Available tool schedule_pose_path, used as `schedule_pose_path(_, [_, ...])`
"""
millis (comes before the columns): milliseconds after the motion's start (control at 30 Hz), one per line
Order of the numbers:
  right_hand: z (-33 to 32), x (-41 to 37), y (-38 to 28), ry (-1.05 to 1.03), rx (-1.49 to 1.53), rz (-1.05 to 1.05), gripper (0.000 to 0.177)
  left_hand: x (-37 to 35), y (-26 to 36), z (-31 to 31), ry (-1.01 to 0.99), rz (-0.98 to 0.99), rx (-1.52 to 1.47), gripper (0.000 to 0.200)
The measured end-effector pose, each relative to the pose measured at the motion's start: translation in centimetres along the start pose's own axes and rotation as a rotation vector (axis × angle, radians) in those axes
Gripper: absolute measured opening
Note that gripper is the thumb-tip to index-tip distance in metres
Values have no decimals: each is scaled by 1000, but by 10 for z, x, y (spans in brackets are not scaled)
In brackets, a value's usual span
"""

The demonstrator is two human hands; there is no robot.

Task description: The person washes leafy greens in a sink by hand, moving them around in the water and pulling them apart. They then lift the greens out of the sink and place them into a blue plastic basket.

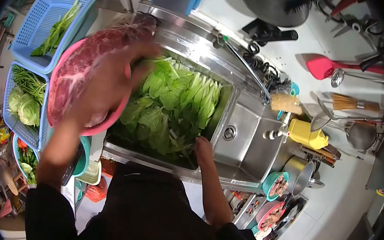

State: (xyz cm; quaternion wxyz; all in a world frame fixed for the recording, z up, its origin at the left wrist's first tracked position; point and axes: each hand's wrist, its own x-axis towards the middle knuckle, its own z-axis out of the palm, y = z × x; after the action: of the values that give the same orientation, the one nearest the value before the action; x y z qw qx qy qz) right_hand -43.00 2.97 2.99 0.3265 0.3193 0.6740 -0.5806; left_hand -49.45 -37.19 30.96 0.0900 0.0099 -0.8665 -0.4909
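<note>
Holds left hand (pixel 113 77) over the raw meat (pixel 84 63) in the pink basin (pixel 101 130), grip too blurred to tell. Rests right hand (pixel 204 150) on leafy greens (pixel 170 104) filling the steel sink (pixel 242 125), near edge, fingers hidden, grip unreadable.

Leafy greens in the sink basin; raw meat in a pink bowl beside it.

Leafy greens (pixel 170 104): light to mid green, broad crinkled leaves with pale ribs, loose and heaped, filling the left basin of the steel sink (pixel 151 160) almost rim to rim. Right hand (pixel 203 150) set among the leaves at the near edge. Meat (pixel 79 65): one large slab, dark red with white marbling, glossy, standing above the rim of the pink bowl (pixel 103 128), just left of the basin. Left hand (pixel 113 77), blurred, over the slab's sink-side edge.
</note>
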Motion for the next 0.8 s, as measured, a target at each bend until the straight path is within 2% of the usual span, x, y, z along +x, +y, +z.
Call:
schedule_pose_path(33, [11, -2, -15, 100, -64, -37, 37, -6, -11, 48, -16, 75, 8, 28])
schedule_pose_path(100, [22, 1, -49, 159, -80, -224, 41, -17, -39, 126, -223, -66, -167, 26])
schedule_pose_path(167, [20, 34, -60, 208, -85, -391, 45, -36, -93, 207, -260, -336, -265, 24])
schedule_pose_path(233, [12, 76, -65, 210, 90, -340, 46, -46, -121, 254, -272, -462, -241, 24])
schedule_pose_path(333, [10, 66, -108, 124, 134, -252, 45, -50, -139, 292, -199, -549, -241, 24])
schedule_pose_path(467, [25, 97, -107, 324, -474, -422, 53, -32, -147, 328, -141, -468, -215, 29])
schedule_pose_path(500, [34, 103, -113, 436, -626, -475, 61, -21, -146, 337, -102, -462, -179, 32])
schedule_pose_path(567, [43, 137, -115, 507, -606, -504, 70, 0, -149, 349, -21, -454, -110, 38])
schedule_pose_path(600, [47, 155, -113, 538, -599, -515, 75, 4, -164, 360, 53, -389, -19, 42])
schedule_pose_path(667, [61, 195, -108, 511, -459, -393, 87, 4, -205, 385, 197, -261, 167, 51])
schedule_pose_path(700, [66, 205, -102, 479, -403, -308, 92, -4, -232, 388, 85, -275, 145, 66])
schedule_pose_path(800, [78, 222, -97, 366, -259, -19, 103, -10, -239, 359, -222, -651, 147, 82])
